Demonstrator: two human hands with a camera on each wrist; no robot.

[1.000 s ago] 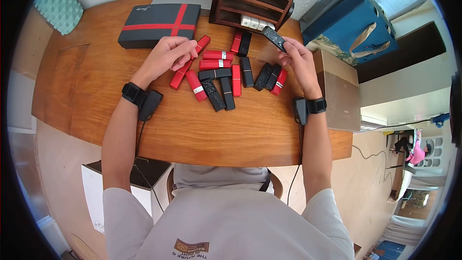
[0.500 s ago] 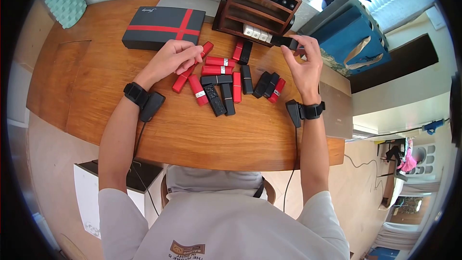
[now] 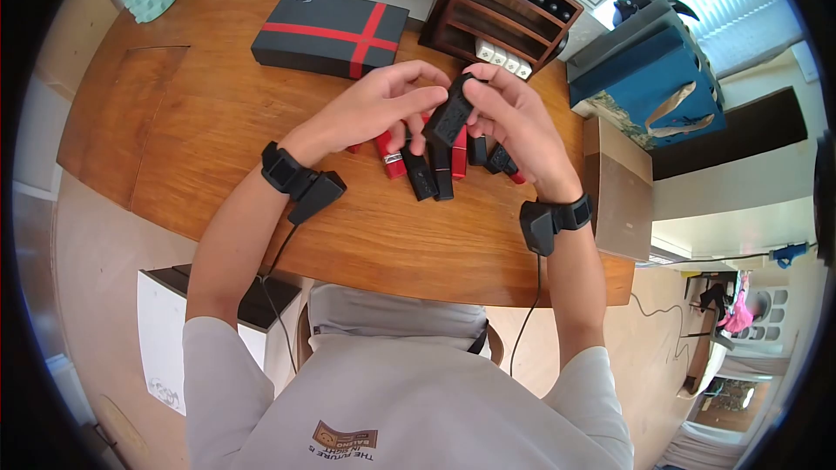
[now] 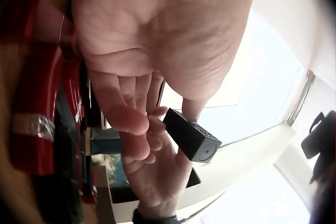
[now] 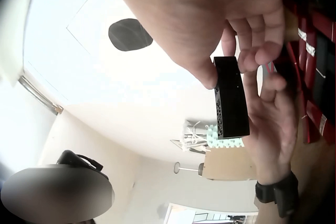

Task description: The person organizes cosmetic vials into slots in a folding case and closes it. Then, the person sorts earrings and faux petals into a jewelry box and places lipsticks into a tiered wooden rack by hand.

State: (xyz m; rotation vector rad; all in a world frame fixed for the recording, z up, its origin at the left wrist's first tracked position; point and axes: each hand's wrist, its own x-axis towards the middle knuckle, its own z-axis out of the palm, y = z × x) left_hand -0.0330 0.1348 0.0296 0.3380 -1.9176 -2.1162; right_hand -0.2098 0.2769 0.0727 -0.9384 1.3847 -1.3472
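My right hand [image 3: 521,122] pinches a black lipstick tube [image 3: 449,120] with a raised pattern, between thumb and fingers, above the other tubes. Close on its other side is my left hand [image 3: 366,109], fingers loosely bent and thumb tip right at the tube's edge. In the right wrist view the held tube [image 5: 231,98] stands upright, its plain black side showing. Below the hands lie several more lipsticks, among them a red tube [image 3: 391,157] with a silver band and a black patterned tube [image 3: 420,177]; the hands hide many of them.
A dark gift box [image 3: 326,28] with a red ribbon lies at the back of the wooden table [image 3: 209,157]. Behind the hands stands a wooden rack [image 3: 501,13] with white tubes on its lowest shelf. A blue paper bag [image 3: 636,87] and a cardboard box [image 3: 616,183] are at the right.
My right hand has brought the black lipstick tube from beside the rack back toward the middle. My left hand has moved right to meet it, and the head view has shifted slightly.
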